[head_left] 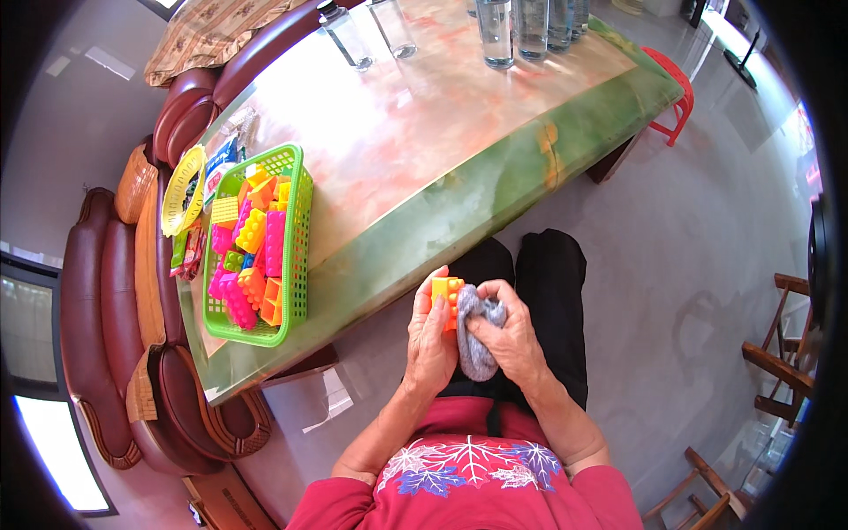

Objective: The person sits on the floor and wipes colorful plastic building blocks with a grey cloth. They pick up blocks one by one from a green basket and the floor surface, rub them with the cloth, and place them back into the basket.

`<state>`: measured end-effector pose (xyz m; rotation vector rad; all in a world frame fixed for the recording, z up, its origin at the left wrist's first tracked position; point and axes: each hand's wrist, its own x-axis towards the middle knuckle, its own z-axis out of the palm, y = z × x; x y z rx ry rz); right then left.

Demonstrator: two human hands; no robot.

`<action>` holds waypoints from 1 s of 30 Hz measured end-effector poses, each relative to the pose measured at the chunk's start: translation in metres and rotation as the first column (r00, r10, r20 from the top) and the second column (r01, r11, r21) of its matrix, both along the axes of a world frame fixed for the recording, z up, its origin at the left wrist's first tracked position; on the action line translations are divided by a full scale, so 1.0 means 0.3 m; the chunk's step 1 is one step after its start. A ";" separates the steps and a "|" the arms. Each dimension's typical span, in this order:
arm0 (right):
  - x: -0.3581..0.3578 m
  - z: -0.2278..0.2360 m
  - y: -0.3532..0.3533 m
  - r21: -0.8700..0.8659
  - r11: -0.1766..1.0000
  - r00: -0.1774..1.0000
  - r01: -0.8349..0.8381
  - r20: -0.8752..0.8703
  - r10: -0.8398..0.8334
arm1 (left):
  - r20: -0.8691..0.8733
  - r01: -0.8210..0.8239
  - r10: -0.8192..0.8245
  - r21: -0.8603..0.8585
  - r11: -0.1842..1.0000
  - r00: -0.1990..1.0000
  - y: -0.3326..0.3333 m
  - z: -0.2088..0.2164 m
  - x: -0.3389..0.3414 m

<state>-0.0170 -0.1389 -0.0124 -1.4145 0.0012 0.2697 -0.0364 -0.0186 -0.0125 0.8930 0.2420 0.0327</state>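
Note:
Over my lap, my left hand (430, 340) is closed on an orange-yellow toy building block (448, 289), with the studs facing right. Bunched in my right hand (512, 340) is a grey cloth (477, 353), pressed against the block's right side. Both hands are close together, just off the near edge of the table. Part of the block is hidden by the fingers and the cloth. To the left, on the table, stands a green plastic basket (300, 238) holding many pink, orange, yellow, green and blue blocks (252, 231).
The marble-patterned table (380, 177) has a green border. Several clear bottles (496, 35) stand at its far side. A yellow basket (183, 190) and small packets (187, 252) lie beyond the green basket. A red stool (676, 97), wooden chairs (777, 371) and a brown sofa (115, 327) surround it.

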 end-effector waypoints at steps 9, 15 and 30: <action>-0.026 0.061 -0.012 -0.015 0.963 0.908 0.268 0.340 -0.247 | 0.017 0.102 -0.103 0.054 0.993 0.995 0.011 0.061 0.026; 0.058 0.081 0.038 -0.289 0.893 0.833 0.346 0.533 -0.150 | -0.047 0.120 -0.118 0.047 0.992 0.992 -0.009 0.055 -0.001; -0.051 0.004 0.043 -0.325 0.877 0.728 0.355 0.685 -0.040 | -0.065 0.125 -0.118 0.125 0.984 0.991 0.003 0.039 0.013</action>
